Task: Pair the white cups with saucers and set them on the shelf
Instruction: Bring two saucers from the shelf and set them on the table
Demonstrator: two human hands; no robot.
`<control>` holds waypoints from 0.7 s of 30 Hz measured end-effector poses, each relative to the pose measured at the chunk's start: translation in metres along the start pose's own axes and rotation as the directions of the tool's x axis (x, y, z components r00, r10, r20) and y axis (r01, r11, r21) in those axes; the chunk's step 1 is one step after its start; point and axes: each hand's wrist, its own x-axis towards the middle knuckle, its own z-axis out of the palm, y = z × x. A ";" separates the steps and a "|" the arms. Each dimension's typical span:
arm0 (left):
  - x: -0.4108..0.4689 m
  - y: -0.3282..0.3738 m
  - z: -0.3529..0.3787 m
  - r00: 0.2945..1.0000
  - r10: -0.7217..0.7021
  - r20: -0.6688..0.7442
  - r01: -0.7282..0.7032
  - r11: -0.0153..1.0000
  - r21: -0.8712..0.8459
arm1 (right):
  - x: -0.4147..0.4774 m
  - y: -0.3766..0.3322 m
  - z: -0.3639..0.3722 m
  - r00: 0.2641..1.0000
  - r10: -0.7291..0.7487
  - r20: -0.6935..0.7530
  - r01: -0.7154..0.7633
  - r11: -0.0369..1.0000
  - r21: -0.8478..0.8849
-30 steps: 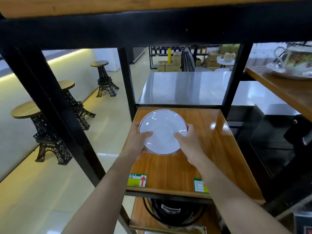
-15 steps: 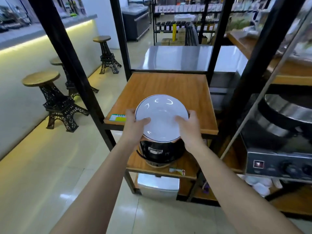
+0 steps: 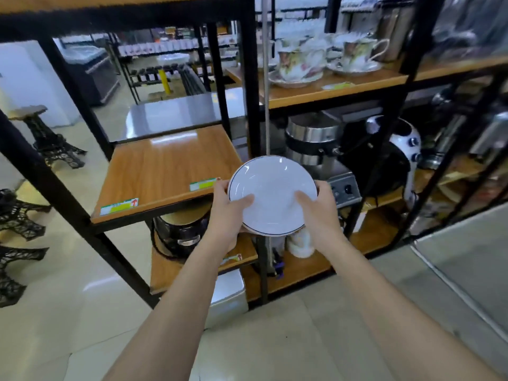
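A white saucer (image 3: 272,185) with a thin dark rim is held in the air in front of the shelving, to the right of the bare wooden shelf (image 3: 165,171). My left hand (image 3: 228,213) grips its left edge, thumb on top. My right hand (image 3: 319,207) grips its right edge the same way. Just below the saucer, a white cup-like object (image 3: 299,243) stands on the low shelf, partly hidden. No plain white cup is clearly in view.
Flowered cups on saucers (image 3: 299,64) stand on the upper right shelf. Steel appliances (image 3: 313,138) and a black-and-white machine (image 3: 395,158) fill the shelf behind the saucer. A black cooker (image 3: 178,235) sits on the lower left shelf. Black shelf posts (image 3: 247,78) and dark stools (image 3: 41,133) stand nearby.
The saucer has come off the wooden shelf in both hands and moved back and to the right. The view has swung right, bringing the right-hand shelves into sight.
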 end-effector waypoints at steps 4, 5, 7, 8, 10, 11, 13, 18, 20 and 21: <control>-0.045 -0.015 0.056 0.990 -0.032 0.141 0.015 0.993 0.117 | -0.041 0.003 -0.077 0.985 0.046 -0.165 -0.051 0.998 -0.025; -0.056 -0.017 0.073 0.982 -0.043 0.181 0.018 0.990 0.140 | -0.052 0.003 -0.098 0.975 0.039 -0.217 -0.048 0.998 -0.035; -0.076 -0.022 0.108 0.961 -0.059 0.270 0.016 0.987 0.160 | -0.071 0.001 -0.139 0.947 0.032 -0.320 -0.052 0.997 -0.055; -0.087 -0.024 0.127 0.946 -0.060 0.320 0.009 0.987 0.159 | -0.080 0.000 -0.160 0.930 0.036 -0.367 -0.063 0.996 -0.063; -0.110 -0.031 0.165 0.909 -0.068 0.410 0.011 0.990 0.141 | -0.098 0.001 -0.203 0.891 0.052 -0.451 -0.088 0.994 -0.059; -0.123 -0.035 0.184 0.889 -0.092 0.449 0.036 0.991 0.132 | -0.108 0.002 -0.225 0.869 0.061 -0.491 -0.100 0.994 -0.053; -0.150 -0.044 0.223 0.842 -0.148 0.519 0.092 0.987 0.132 | -0.130 0.006 -0.271 0.827 0.074 -0.557 -0.123 0.991 -0.051; -0.224 -0.074 0.324 0.713 -0.189 0.675 0.075 0.978 0.195 | -0.189 0.019 -0.383 0.699 0.112 -0.706 -0.182 0.983 -0.024; -0.257 -0.092 0.362 0.655 -0.213 0.725 0.086 0.974 0.209 | -0.215 0.026 -0.428 0.649 0.112 -0.753 -0.200 0.979 -0.026; -0.273 -0.101 0.382 0.623 -0.225 0.749 0.093 0.972 0.215 | -0.227 0.029 -0.451 0.620 0.109 -0.777 -0.212 0.977 -0.032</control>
